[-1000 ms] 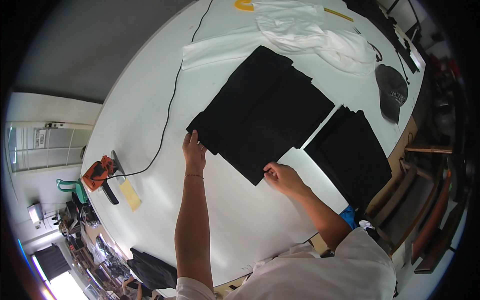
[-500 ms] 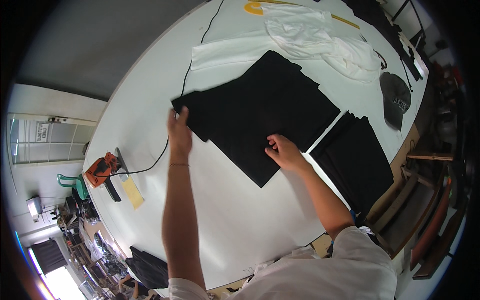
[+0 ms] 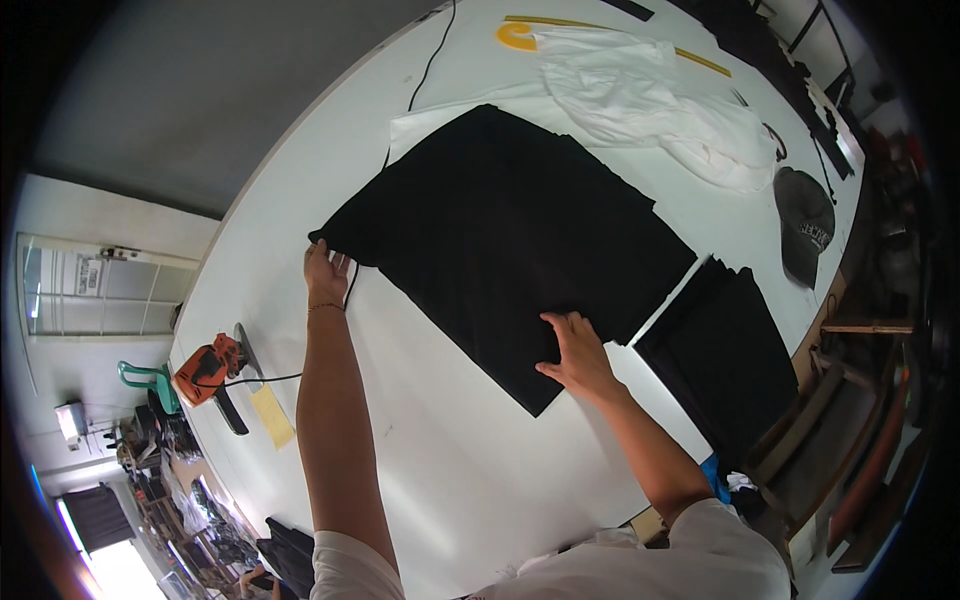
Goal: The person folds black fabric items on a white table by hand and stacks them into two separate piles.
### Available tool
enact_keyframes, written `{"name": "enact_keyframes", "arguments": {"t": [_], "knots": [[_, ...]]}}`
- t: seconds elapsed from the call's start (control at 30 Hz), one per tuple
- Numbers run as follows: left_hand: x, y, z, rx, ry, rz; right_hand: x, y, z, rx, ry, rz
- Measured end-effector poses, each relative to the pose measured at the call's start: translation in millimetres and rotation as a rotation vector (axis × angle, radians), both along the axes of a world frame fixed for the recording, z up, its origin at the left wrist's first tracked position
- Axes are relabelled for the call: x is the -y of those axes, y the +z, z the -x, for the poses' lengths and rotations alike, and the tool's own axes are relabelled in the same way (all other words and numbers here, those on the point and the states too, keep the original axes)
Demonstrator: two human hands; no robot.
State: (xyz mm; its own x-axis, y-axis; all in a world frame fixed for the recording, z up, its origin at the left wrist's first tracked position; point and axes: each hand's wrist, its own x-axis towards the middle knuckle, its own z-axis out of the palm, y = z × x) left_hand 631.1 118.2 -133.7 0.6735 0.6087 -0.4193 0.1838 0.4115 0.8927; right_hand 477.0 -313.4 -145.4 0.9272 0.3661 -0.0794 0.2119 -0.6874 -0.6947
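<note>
Right now I am bent over a long white cutting table (image 3: 430, 480) whose far edge curves against a grey wall, with a window and a cluttered workshop aisle off to my left and dark wooden furniture along the right side. Spread across the middle of the table is a large piece of black fabric (image 3: 510, 230), lying flat with its corners pointing away from me. My left hand (image 3: 326, 272) is stretched out to its left corner, fingers curled and pinching the edge of the cloth there, though how tightly they close I cannot tell. My right hand (image 3: 575, 350) lies flat on the near edge of the same cloth, fingers spread and pressing down, gripping nothing. Just to the right of it sits a stack of black fabric pieces (image 3: 735, 355), close to the big piece but apart from it. Beyond the black cloth lie crumpled white fabric (image 3: 650, 100), a yellow curved ruler (image 3: 515, 38) and a dark cap (image 3: 805, 225) near the right edge. At my left rests an orange power tool (image 3: 208, 366), its black cord (image 3: 425, 70) running up the table, beside a yellow strip (image 3: 272, 417). No bins or boxes show on the table.
</note>
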Motion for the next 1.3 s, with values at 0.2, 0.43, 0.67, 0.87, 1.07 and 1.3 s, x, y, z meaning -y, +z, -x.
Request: {"name": "enact_keyframes", "arguments": {"t": [0.2, 0.43, 0.67, 0.87, 1.07, 1.3], "knots": [[-5.6, -4.0, -8.6, 0.053, -0.153, 0.184, -1.6, 3.4, -0.1, -0.051, -0.039, -0.013], [-13.9, -1.0, -20.3, 0.061, -0.271, 0.213, -3.4, 5.0, -0.8, -0.056, -0.02, -0.005], [51.6, 32.0, -5.6, 0.036, -0.375, -0.137, -5.0, 36.0, -53.1, -0.436, 0.094, 0.107], [81.4, 19.0, 7.0, 0.068, -0.447, -0.256, 3.4, 17.6, -218.0, 0.435, 0.016, 0.022], [85.2, -4.4, 24.1, 0.003, -0.457, -0.164, 0.2, 28.3, -245.1, 0.149, 0.217, 0.276], [106.8, 29.0, 18.9, 0.224, -0.412, -0.389, -12.3, 18.7, -212.3, 0.109, -0.073, -0.123]]}}
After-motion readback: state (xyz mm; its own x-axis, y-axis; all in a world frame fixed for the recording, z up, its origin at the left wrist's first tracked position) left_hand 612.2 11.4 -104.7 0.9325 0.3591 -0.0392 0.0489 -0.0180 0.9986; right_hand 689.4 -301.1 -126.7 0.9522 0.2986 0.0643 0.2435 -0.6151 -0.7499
